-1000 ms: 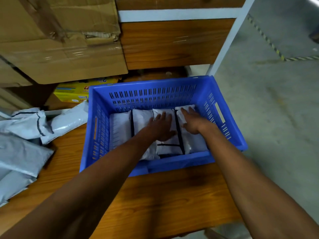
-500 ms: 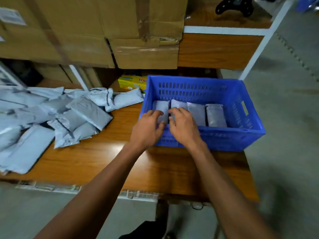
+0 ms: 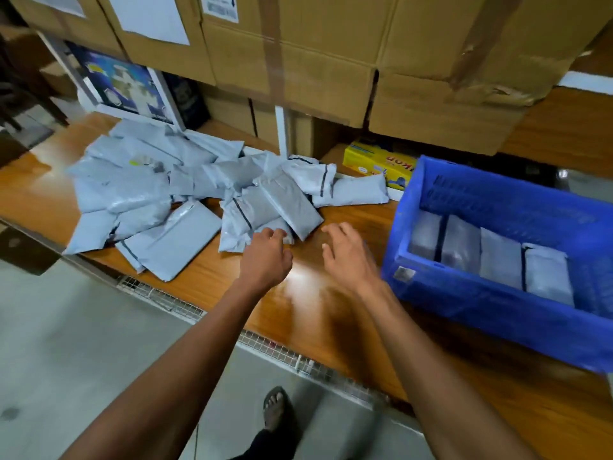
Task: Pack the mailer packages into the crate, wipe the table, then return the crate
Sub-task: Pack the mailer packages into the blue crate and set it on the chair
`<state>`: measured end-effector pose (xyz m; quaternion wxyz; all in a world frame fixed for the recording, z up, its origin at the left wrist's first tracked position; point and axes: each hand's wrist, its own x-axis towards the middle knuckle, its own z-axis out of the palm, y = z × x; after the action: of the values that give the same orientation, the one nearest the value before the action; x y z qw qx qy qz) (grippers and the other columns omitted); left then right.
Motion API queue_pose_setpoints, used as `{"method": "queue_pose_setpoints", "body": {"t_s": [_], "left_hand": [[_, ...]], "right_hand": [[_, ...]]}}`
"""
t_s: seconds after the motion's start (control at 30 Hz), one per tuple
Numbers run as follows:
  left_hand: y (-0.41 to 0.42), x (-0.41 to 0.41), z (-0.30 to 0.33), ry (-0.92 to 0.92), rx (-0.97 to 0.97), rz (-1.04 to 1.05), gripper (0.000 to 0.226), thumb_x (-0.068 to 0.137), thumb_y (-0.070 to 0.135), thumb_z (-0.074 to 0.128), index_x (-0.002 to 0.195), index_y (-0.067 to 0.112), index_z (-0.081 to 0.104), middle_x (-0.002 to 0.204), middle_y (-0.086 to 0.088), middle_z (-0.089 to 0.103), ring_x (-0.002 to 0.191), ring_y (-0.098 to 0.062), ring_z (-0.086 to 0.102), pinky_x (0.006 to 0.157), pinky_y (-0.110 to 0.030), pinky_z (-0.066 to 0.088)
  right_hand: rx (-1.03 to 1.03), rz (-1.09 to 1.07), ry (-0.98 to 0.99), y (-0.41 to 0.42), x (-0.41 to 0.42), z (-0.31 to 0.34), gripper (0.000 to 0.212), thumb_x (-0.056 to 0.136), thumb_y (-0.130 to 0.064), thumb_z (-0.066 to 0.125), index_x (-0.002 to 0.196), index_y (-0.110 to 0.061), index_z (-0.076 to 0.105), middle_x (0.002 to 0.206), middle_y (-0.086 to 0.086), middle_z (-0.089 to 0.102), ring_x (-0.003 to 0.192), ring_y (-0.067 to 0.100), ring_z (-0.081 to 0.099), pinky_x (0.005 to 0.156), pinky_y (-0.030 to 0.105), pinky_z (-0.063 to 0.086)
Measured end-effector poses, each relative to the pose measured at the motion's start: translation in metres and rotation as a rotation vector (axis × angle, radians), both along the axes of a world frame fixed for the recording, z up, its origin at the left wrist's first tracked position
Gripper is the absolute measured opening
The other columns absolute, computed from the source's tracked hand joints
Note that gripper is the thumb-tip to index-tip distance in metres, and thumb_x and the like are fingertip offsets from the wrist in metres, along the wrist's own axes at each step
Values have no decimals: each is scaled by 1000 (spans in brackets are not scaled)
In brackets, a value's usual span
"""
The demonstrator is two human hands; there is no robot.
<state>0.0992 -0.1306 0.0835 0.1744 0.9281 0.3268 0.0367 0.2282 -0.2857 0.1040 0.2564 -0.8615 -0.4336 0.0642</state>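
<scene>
Four mailers (image 3: pixel 491 257) packed in blue crate (image 3: pixel 497 307), right. Large pile (image 3: pixel 172 194) left on table (image 3: pixel 315 310). Left hand (image 3: pixel 265 257) and right hand (image 3: pixel 348 254) empty, fingers loose. Wiping, return undone.

Bare table (image 3: pixel 335 313) between mailer pile (image 3: pixel 199 197) and crate (image 3: pixel 497 300) — boxes (image 3: pixel 331 54) overhang.

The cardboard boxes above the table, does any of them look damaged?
Yes. The cardboard box above the blue crate has a torn, crumpled edge at its right, beside the brown tape. The other boxes look intact.
</scene>
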Motion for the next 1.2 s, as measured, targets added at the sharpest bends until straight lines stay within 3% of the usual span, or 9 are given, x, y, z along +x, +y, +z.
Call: {"method": "queue_pose_setpoints", "body": {"t_s": [0.2, 0.33, 0.43, 0.67, 0.77, 0.83, 0.9, 0.97, 1.2], "left_hand": [[104, 13, -33, 133, 195, 0, 69, 91, 42, 63, 150, 10, 45, 160, -23, 39, 146, -46, 35, 114, -59, 37], [142, 34, -52, 184, 182, -115, 86, 91, 50, 62, 163, 14, 31, 169, -21, 28, 154, -45, 27, 122, -61, 28], [154, 43, -63, 187, 178, -146, 84, 97, 52, 55, 167, 20, 23, 172, -18, 22, 153, -45, 27, 120, -61, 27], [126, 32, -55, 228, 237, -14, 83, 97, 71, 39, 161, 20, 25, 145, -20, 45, 123, -42, 52, 104, -58, 36], [118, 36, -51, 226, 188, 90, 94, 92, 83, 31, 158, 16, 28, 143, -22, 45, 126, -44, 48, 108, -61, 33], [122, 46, -53, 162, 161, 61, 95, 94, 83, 30, 163, 19, 21, 159, -23, 32, 142, -47, 35, 116, -63, 29], [129, 59, -64, 114, 107, -59, 92, 98, 76, 37, 169, 31, -1, 176, -14, -3, 159, -48, 8, 125, -64, 19], [134, 69, -77, 105, 78, -151, 90, 100, 70, 40, 167, 41, -12, 176, -4, -23, 161, -45, -9, 128, -64, 15], [127, 72, -89, 153, 119, -160, 82, 104, 58, 42, 170, 34, -1, 177, -7, -18, 160, -47, -13, 125, -61, 24]], "right_hand": [[-195, -8, 176, 119, 27, -49, 66, 103, -29, 61, 161, -17, 31, 166, 14, 23, 148, 39, 36, 118, 48, 38], [-275, -19, 133, 165, 47, -82, 86, 103, -39, 61, 168, -25, 7, 174, 14, -5, 159, 43, 8, 128, 54, 21], [-341, -45, 161, 175, 56, -89, 89, 104, -44, 57, 166, -39, -6, 174, 10, -14, 158, 46, 6, 126, 59, 14], [-412, -196, 119, 146, 35, -97, 88, 98, -65, 47, 164, -45, -9, 169, 14, 4, 149, 44, 26, 124, 60, 21], [-402, -244, 77, 136, 22, -103, 88, 98, -70, 43, 164, -41, -6, 172, 15, -5, 149, 47, 26, 125, 61, 22], [-339, -237, 81, 136, 21, -109, 87, 98, -76, 37, 165, -41, -6, 173, 12, -18, 151, 49, 20, 124, 63, 22], [-249, -192, 65, 141, 25, -114, 85, 99, -75, 37, 165, -43, -5, 173, 6, -26, 152, 48, 19, 122, 64, 28], [-205, -116, 44, 147, 33, -120, 85, 99, -67, 46, 166, -46, -4, 172, 2, -28, 151, 49, 21, 119, 63, 34], [-246, -77, -47, 144, 40, -134, 80, 102, -42, 57, 167, -41, 10, 176, 6, -15, 138, 41, 34, 113, 58, 40]]}}
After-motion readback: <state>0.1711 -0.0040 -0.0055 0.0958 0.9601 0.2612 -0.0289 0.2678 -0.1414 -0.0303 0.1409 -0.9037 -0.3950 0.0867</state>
